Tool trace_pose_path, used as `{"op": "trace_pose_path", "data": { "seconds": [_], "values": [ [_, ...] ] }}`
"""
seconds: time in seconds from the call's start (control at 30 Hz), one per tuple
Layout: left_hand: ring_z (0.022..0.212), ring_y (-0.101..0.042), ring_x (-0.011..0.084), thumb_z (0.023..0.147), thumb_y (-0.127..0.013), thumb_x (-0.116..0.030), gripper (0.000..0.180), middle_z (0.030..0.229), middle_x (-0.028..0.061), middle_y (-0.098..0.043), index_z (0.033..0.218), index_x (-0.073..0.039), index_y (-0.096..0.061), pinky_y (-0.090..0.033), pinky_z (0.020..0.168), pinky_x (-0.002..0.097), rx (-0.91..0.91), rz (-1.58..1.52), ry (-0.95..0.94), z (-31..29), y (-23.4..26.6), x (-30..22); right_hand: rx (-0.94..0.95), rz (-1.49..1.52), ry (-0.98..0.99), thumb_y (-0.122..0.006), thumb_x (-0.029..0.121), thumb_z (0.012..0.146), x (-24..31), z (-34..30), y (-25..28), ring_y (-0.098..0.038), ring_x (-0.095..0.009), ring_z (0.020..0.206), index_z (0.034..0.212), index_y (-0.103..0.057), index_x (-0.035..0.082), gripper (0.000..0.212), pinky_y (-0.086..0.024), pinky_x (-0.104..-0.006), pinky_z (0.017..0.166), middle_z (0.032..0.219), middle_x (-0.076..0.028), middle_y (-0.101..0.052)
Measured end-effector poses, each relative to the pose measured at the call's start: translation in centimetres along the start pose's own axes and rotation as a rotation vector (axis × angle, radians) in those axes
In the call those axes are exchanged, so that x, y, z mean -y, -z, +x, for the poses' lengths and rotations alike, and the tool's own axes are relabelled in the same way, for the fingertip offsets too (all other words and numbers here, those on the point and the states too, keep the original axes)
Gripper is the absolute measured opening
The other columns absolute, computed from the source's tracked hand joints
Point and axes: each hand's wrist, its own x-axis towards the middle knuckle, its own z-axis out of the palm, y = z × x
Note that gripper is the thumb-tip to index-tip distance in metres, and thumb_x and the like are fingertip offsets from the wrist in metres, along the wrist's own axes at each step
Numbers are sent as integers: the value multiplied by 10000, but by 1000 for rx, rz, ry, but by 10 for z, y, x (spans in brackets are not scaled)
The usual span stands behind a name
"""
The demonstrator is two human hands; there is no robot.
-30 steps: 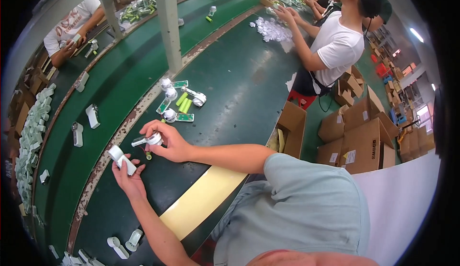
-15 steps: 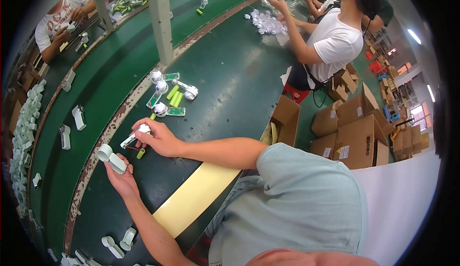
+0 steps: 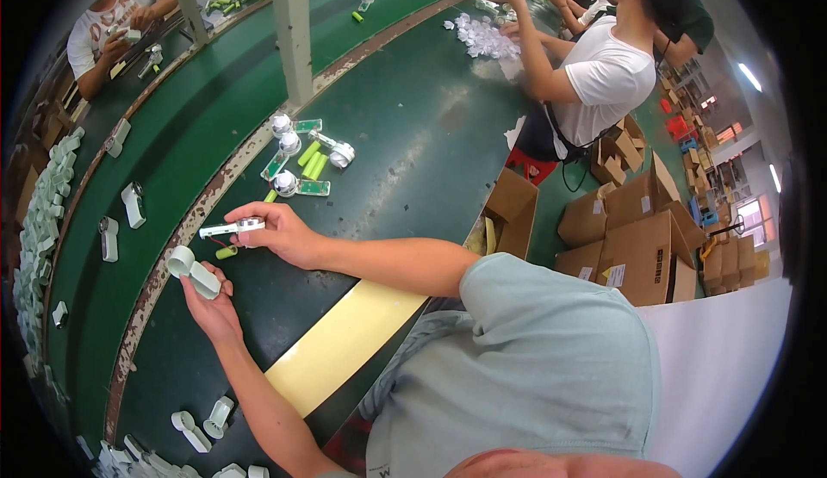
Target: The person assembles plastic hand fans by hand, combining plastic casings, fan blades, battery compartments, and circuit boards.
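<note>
right hand grasps a circuit-board module, long axis toward the surface's left edge. left hand, nearer that edge, grasps a hollow shell.

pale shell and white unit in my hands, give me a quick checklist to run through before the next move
1. Pale shell held in the left hand: ok, its ring end is free.
2. White unit held in the right hand: ok, its narrow strip points to the picture's left.
3. Shell and unit apart: ok, a gap shows between them.
4. That gap free of other parts: not ok, the green battery shows there in this view.
5. Battery's wiring sound: cannot tell, too small.
6. Yellow strip clear of both held parts: ok.
</note>
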Motion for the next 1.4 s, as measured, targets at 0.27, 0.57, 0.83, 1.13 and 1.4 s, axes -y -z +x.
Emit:
{"op": "trace_pose_path", "data": {
  "seconds": [0.27,0.57,0.83,1.13,1.4],
  "values": [
    [628,-535,132,1079,-297,-489,511,821,26,-605,1124,-81,-601,-422,550,273,152,156,130,3,6,12,91,131,-72,-665,236,952,18,-6,-8,-686,-246,981,1296,-562,-31,447,-559,-399,894,1179,-168,-656],
    [826,-536,162,1015,-201,-673,713,1041,43,-558,1371,-104,-443,-409,630,282,372,-80,246,-15,-14,-1,105,-63,-8,-581,147,1002,13,-12,-21,-617,-260,1191,1443,-429,-46,504,-505,-362,1037,1257,-173,-626],
    [793,-558,155,1039,-394,-392,391,1016,56,-573,1345,-149,-406,-424,603,277,357,-130,258,-17,-18,0,91,-273,110,-679,37,930,6,-15,-14,-563,-149,1125,1401,-519,-22,501,-446,-293,990,1248,-68,-530],
    [778,-547,146,1038,-271,-616,541,970,50,-545,1275,-154,-424,-424,603,283,337,-173,210,-14,-18,2,-52,-388,170,-645,94,979,8,-16,-19,-565,-113,1062,1378,-559,-26,426,-459,-248,913,1246,-61,-551],
    [776,-562,112,1078,-386,-432,344,988,34,-551,1273,-150,-415,-441,613,267,75,-119,91,-14,-21,11,94,-479,124,-632,64,969,5,-25,-25,-619,-149,1011,1348,-578,-46,398,-523,-259,844,1157,-90,-563]
  ]
}}
